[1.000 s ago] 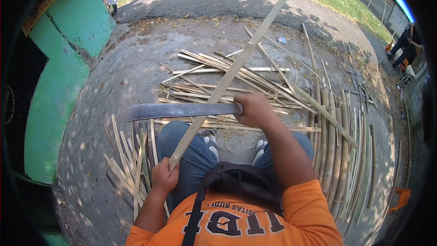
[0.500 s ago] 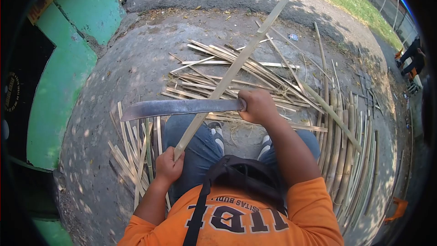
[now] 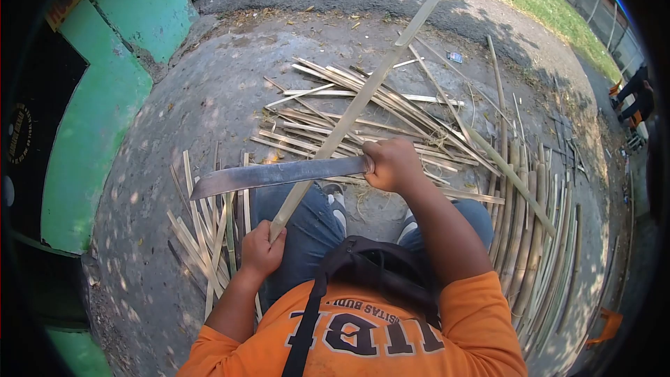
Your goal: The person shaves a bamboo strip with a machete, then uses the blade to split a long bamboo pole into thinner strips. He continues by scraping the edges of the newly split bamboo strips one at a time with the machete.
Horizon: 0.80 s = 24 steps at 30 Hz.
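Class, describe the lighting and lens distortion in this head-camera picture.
Head view: strong fisheye bends the green wall and leaves black corners; hard sunlight dapples the grey concrete ground with shadow; the long steel machete blade glints; nothing looks blurred.

Bare concrete ground (image 3: 202,112), scattered bamboo strips (image 3: 363,119), split bamboo slats (image 3: 537,237)

a long pale bamboo strip (image 3: 363,98) slants upward, crossed by a grey machete blade (image 3: 272,174)
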### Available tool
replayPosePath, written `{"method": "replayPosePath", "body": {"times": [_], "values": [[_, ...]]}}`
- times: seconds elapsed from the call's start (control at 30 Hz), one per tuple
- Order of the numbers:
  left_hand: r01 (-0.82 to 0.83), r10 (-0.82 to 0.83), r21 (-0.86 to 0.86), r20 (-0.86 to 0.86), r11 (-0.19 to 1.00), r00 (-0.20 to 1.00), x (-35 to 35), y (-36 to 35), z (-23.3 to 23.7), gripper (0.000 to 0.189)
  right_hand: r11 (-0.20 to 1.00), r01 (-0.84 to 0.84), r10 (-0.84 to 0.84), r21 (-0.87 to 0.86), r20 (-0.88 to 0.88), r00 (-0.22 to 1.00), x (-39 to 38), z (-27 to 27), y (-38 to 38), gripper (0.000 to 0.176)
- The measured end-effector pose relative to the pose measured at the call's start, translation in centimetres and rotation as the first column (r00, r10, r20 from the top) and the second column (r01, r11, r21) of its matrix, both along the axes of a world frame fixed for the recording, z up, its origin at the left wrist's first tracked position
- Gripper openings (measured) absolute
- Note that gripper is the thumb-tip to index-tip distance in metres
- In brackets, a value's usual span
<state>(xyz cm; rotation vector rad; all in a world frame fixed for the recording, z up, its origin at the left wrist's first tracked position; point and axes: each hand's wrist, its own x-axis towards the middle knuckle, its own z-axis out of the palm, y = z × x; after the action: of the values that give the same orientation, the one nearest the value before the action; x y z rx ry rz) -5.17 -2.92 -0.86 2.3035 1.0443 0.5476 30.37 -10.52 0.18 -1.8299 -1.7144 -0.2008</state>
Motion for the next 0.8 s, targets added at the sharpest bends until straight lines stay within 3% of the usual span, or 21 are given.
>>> {"method": "replayPosePath", "body": {"times": [0.13,0.33,0.47,0.57,0.7,0.8], "values": [[-0.016,0.016,0.033,0.002,0.999,1.000,0.1,-0.2,0.0,0.027,0.996,0.064,-0.066,-0.061,-0.040,0.997,1.6,0.1,-0.2,0.020],[-0.017,0.016,0.010,0.015,1.000,1.000,0.1,-0.2,-0.3,0.027,1.000,0.016,-0.016,0.014,-0.013,1.000,0.4,-0.3,-0.1,0.020],[-0.001,0.001,0.015,-0.004,1.000,1.000,0.3,-0.1,0.2,0.028,0.989,0.014,-0.006,-0.144,0.051,0.999,-2.2,0.4,0.1,0.018],[-0.015,0.015,0.022,-0.001,1.000,1.000,0.1,-0.3,0.1,0.028,0.998,0.050,-0.048,-0.029,0.036,0.998,0.0,-0.2,0.1,0.015],[-0.042,0.042,0.028,0.002,0.999,0.999,0.3,-0.5,0.1,0.028,0.969,0.248,-0.245,-0.001,-0.140,0.959,1.3,0.7,0.2,0.018],[-0.021,0.022,0.022,-0.020,1.000,1.000,0.3,-0.2,0.0,0.029,0.993,0.119,-0.117,0.025,-0.060,0.991,0.6,-0.1,0.0,0.017]]}}
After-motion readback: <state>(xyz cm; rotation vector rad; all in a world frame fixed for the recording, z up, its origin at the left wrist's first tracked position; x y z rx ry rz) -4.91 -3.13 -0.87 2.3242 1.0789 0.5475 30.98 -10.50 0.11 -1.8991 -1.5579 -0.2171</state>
